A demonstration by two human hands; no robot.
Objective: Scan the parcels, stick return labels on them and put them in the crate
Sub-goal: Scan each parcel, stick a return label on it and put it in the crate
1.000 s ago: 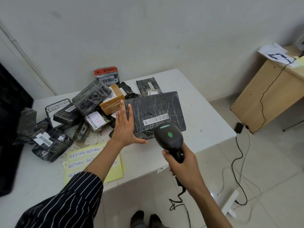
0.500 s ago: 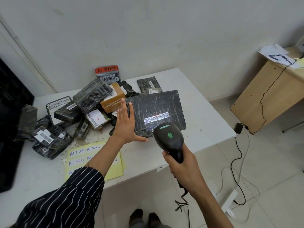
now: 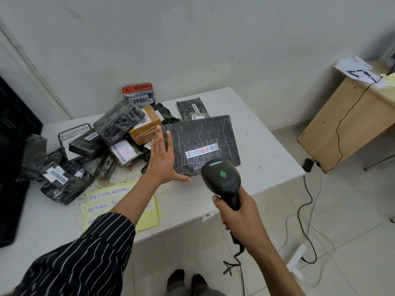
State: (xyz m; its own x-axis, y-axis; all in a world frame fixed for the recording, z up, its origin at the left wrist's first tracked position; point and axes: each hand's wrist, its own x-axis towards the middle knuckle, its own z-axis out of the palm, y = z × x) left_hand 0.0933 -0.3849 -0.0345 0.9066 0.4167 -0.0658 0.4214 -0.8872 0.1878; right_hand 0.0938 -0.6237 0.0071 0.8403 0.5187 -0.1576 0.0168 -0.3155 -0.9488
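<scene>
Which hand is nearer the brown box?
Left. The left hand steadies the flat black parcel just beside the brown box; the right hand grips the scanner, nearer the person.

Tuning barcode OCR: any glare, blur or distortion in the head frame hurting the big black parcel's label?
Head view, centre: soft even light, faint shadows; streaky glare on the wrap of the black parcel, yet the barcode label reads crisp, with a red line from the scanner across it. Head view, edges: wide-angle bowing tilts the wooden desk; the dark object far left is smeared.
</scene>
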